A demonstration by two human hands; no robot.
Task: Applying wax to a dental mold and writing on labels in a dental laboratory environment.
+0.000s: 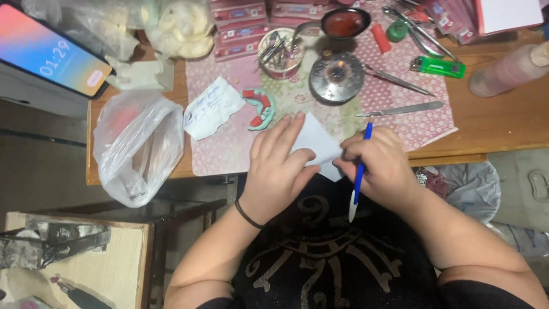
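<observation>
- Paper first: I see a small white paper slip (316, 143) at the near edge of the patterned mat (229, 154), partly overhanging the table toward the person's lap.
- My left hand (278, 166) lies flat on the slip, fingers spread and closed around nothing; it only presses the sheet down.
- My right hand (380, 163) is closed around a blue and white pen (359, 171), pinched between thumb and fingers, its upper end pointing away over the slip's right edge.
- What shows of the slip looks blank to me, so I judge the writing barely begun, if at all; the part under the hands is hidden.
- Just beyond the left hand sit a teal and red dental model (258, 109) and another white note with blue handwriting (213, 107), which looks finished.
- Farther back, a small lit burner (337, 76) and metal instruments (400, 109) lie untouched.
</observation>
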